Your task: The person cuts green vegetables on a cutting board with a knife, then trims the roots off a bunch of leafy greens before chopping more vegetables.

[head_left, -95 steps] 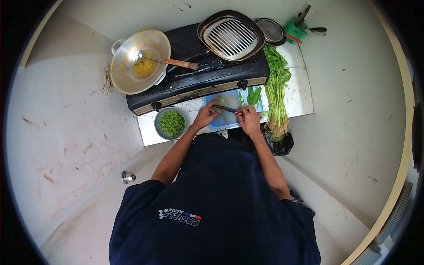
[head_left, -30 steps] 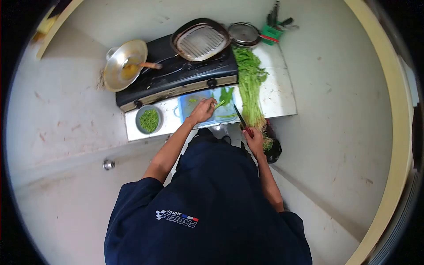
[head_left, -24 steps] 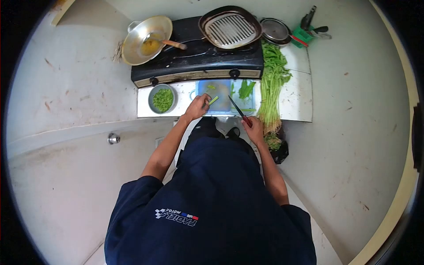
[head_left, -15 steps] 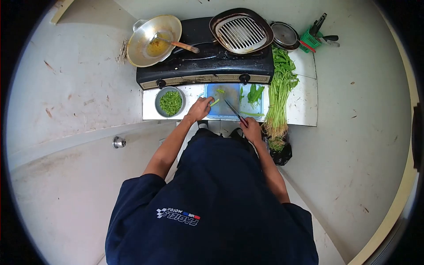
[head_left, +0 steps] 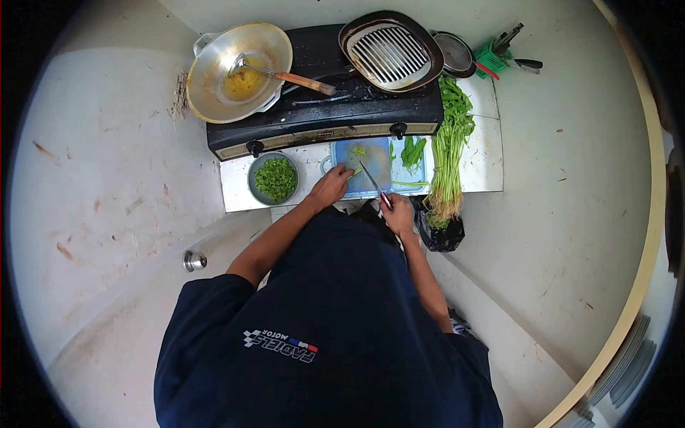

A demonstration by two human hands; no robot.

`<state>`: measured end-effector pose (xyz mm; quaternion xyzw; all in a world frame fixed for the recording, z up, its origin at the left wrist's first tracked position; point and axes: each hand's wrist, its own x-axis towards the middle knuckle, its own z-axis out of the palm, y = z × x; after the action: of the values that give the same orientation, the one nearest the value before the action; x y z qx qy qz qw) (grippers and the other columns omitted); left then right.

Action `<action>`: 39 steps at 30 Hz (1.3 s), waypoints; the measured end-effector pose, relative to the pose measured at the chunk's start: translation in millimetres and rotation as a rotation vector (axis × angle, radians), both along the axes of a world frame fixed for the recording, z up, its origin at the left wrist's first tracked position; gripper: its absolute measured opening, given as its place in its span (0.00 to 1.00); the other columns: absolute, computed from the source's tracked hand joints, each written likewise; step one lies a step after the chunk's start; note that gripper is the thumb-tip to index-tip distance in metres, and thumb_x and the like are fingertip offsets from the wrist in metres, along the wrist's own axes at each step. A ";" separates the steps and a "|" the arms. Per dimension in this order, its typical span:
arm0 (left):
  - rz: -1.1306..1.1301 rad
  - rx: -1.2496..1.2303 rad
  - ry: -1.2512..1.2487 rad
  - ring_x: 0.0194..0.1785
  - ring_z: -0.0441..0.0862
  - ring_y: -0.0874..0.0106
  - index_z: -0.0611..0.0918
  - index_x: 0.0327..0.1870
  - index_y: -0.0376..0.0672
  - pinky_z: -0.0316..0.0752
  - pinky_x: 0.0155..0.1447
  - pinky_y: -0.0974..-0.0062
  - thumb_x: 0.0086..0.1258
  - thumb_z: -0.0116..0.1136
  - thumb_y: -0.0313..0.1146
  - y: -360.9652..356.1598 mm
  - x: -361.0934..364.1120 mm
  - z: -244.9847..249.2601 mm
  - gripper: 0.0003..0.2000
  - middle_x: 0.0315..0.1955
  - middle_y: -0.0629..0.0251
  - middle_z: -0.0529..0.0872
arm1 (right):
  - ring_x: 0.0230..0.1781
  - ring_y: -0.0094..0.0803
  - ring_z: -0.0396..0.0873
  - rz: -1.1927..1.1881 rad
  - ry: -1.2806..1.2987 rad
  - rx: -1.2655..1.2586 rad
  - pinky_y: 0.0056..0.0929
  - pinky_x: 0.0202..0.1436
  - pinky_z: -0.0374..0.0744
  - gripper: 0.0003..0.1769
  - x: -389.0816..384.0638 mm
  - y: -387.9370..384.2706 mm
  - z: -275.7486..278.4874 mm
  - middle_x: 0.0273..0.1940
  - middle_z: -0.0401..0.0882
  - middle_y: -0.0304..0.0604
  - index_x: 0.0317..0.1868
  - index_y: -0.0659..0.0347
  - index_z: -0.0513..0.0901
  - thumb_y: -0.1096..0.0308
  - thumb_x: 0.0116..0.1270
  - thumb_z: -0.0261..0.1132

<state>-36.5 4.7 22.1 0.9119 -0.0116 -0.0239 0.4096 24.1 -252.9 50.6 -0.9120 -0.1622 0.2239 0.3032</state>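
Grip of the right hand (head_left: 397, 212) is clenched around a knife (head_left: 372, 180) (red handle), blade over the blue cutting board (head_left: 378, 153) on the tabletop (head_left: 479, 164); left hand (head_left: 330, 187) pinches a green stem (head_left: 354, 171) there.

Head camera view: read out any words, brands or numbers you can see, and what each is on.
"FADIEL MOTOR", upside down, last letters of the first word blurred: on the back of the dark blue shirt.
Stove and knife: no text legible.
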 end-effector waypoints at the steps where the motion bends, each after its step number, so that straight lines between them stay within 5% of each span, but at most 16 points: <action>1: -0.017 -0.017 0.004 0.50 0.80 0.44 0.77 0.60 0.40 0.78 0.56 0.51 0.68 0.57 0.24 1.7 1.0 0.6 0.18 0.48 0.47 0.76 | 0.43 0.57 0.85 -0.026 0.003 -0.001 0.52 0.50 0.80 0.16 -4.6 2.1 -4.7 0.40 0.86 0.61 0.43 0.66 0.86 0.59 0.67 0.70; 11: -0.036 -0.118 0.034 0.51 0.80 0.42 0.75 0.56 0.37 0.78 0.53 0.50 0.67 0.58 0.21 0.5 2.3 -3.3 0.16 0.47 0.45 0.74 | 0.39 0.58 0.85 -0.134 0.000 -0.052 0.52 0.46 0.80 0.15 -26.8 28.0 -0.7 0.37 0.86 0.59 0.41 0.65 0.85 0.59 0.69 0.70; 20: 0.134 -0.141 0.012 0.52 0.79 0.41 0.76 0.52 0.35 0.77 0.56 0.48 0.69 0.57 0.22 -13.6 8.3 -3.4 0.12 0.47 0.45 0.77 | 0.43 0.59 0.84 0.122 -0.139 0.007 0.50 0.50 0.81 0.15 1.2 -1.8 -7.8 0.42 0.85 0.60 0.46 0.64 0.85 0.59 0.69 0.68; 29: 0.388 -0.046 -0.132 0.46 0.78 0.43 0.79 0.44 0.36 0.75 0.52 0.50 0.61 0.56 0.17 -41.6 9.0 -14.1 0.11 0.41 0.46 0.79 | 0.45 0.59 0.84 0.433 0.054 -0.011 0.53 0.51 0.81 0.14 63.5 -11.6 -12.5 0.41 0.86 0.59 0.48 0.60 0.86 0.59 0.70 0.66; 39: 0.618 -0.043 -0.011 0.44 0.79 0.45 0.81 0.50 0.35 0.76 0.51 0.52 0.61 0.55 0.15 -56.3 -1.8 -1.1 0.15 0.39 0.47 0.79 | 0.39 0.63 0.84 0.680 -0.070 0.107 0.57 0.47 0.82 0.17 86.4 5.3 -24.1 0.35 0.85 0.61 0.46 0.64 0.81 0.55 0.75 0.61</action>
<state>-38.3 -51.6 21.0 0.8636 0.2634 0.1071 0.4164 110.5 -247.6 26.5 -0.7956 -0.4788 0.2718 0.2528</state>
